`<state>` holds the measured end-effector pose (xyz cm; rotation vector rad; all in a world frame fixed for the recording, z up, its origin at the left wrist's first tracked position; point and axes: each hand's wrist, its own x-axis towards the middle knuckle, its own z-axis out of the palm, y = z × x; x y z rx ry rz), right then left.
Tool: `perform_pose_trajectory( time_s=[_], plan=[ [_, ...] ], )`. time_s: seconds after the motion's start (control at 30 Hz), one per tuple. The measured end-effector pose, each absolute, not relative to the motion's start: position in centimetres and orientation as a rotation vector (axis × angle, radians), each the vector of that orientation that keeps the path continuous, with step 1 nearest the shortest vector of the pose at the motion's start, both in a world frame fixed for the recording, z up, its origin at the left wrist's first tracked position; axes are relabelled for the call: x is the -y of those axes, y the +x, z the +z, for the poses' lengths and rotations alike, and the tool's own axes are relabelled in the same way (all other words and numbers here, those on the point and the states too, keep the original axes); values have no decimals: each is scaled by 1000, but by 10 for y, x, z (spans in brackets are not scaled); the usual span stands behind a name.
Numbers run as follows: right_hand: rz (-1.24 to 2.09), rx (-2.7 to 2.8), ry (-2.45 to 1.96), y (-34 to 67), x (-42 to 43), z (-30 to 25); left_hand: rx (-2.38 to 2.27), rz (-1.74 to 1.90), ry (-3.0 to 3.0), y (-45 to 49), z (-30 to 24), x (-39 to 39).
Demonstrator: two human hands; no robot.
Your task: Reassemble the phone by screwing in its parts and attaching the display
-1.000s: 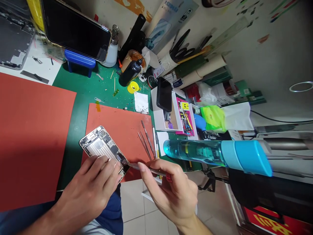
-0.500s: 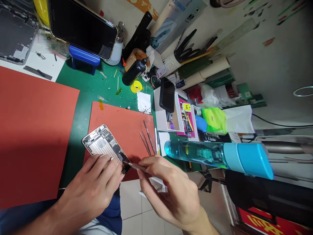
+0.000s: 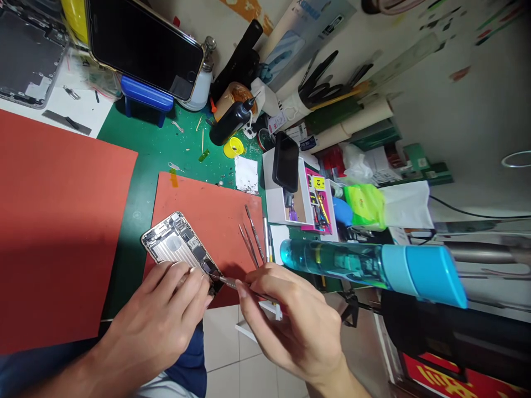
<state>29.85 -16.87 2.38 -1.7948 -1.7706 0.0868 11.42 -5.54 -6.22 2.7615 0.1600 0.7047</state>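
An opened phone housing (image 3: 174, 243), with its inner parts showing, lies at a slant on the smaller orange-red mat (image 3: 232, 213). My left hand (image 3: 160, 315) is closed over the housing's near edge, its curled fingers pressing on it and hiding part of the near side. Pinched between the thumb and fingers of my right hand (image 3: 296, 326) is a thin metal pry tool (image 3: 229, 282). Its tip reaches into the lower right end of the housing, beside my left fingertips. Just beyond my right hand lie tweezers (image 3: 248, 243) and another slim metal tool (image 3: 254, 232).
A second phone (image 3: 145, 47) rests on a blue stand (image 3: 147, 94). At the right, a blue water bottle (image 3: 369, 268) lies near a white organizer box (image 3: 269, 193). A black dropper bottle (image 3: 230, 122) and yellow cap (image 3: 233, 147) stand on the green mat (image 3: 182, 149). A larger red mat (image 3: 58, 221) is left.
My right hand has shifted slightly right, showing more of the pry tool's shaft. The tool's tip stays at the housing's lower end. My left hand keeps its hold; the view has moved slightly.
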Motion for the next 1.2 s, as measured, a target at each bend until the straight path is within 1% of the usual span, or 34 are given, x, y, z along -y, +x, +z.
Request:
perform_pose_trajectory(
  time_s=[0.17, 0.4, 0.63, 0.83, 1.2],
  plan=[
    [8, 1793, -1810, 299, 168, 23, -166, 698, 2769, 115, -62, 56],
    [60, 1771, -1776, 298, 167, 21, -173, 673, 2773, 114, -62, 57],
    [-36, 1789, -1818, 295, 165, 23, -170, 660, 2759, 115, -61, 56],
    [-165, 1587, -1932, 288, 185, 30, -152, 676, 2758, 115, -58, 53],
    [-197, 1545, -1990, 286, 197, 19, -107, 648, 2734, 114, -55, 50]
  ],
)
